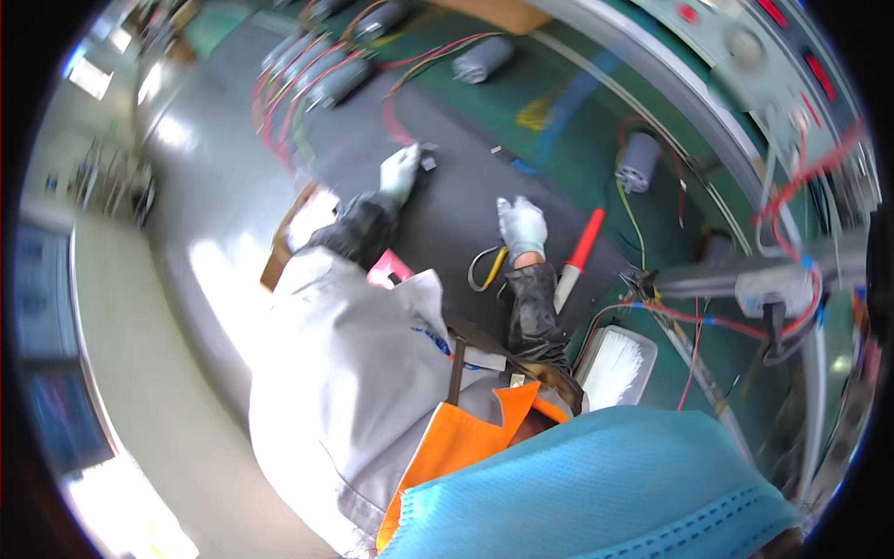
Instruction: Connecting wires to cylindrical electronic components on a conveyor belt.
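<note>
Head view: rests left hand (pixel 400 174) by a small dark piece (pixel 427 158), left of the red-and-white stick (pixel 575 264), and right hand (pixel 522 227) closer, cannot tell either grip, could drop the piece if held loosely.

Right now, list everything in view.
Motors: at least six, grey, mostly far left
Wires: many, mostly red, left and right
Mat: one, dark grey, under hands
Rod-like tool: one, red and white, beside right wrist
Tool handles: two, yellow and grey, between forearms
Tray: one, white, by right forearm
Control panel: one, pale, upper right
Face mask: one, blue, bottom
Left hand: one, white glove, upper centre
Right hand: one, white glove, near centre
</note>
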`<state>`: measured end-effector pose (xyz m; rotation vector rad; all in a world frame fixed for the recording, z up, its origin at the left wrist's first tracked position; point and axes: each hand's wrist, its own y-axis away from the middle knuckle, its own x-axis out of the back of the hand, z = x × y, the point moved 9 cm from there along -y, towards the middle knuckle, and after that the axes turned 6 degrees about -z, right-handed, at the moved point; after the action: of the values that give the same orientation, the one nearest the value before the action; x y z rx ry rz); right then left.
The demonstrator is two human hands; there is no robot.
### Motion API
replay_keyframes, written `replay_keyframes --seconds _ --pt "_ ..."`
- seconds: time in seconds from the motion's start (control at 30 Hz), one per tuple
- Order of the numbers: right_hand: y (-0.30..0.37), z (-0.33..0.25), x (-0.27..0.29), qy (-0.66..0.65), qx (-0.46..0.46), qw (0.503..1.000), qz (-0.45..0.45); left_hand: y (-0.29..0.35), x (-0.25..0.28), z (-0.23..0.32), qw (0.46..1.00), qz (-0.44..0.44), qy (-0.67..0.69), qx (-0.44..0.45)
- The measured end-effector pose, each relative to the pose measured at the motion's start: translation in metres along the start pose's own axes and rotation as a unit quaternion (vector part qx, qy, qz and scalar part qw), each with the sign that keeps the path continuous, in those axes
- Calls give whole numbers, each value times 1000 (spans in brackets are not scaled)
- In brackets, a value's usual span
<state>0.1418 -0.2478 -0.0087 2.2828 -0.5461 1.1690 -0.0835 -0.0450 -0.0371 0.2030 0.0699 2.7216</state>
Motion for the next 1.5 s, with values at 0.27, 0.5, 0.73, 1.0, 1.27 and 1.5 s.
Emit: replay_keyframes --seconds 0.27,0.5,0.73,1.0,1.27,1.5 --pt "103 -81 -101 96 347 908 215 43 -4 40 855 158 -386 -309" --pt "82 -58 -91 200 247 928 193 289 14 -51 990 44 -30 -133" --pt "44 -81 -110 332 166 925 78 685 368 -413 837 267 -89 470" --pt "99 -223 -190 346 -72 935 -19 768 768 -396 737 168 -219 617" --pt "48 -465 -351 104 135 984 56 506 928 -343 831 208 179 485" --pt "-143 -827 -442 166 237 954 81 256 1067 -221 906 162 115 373"
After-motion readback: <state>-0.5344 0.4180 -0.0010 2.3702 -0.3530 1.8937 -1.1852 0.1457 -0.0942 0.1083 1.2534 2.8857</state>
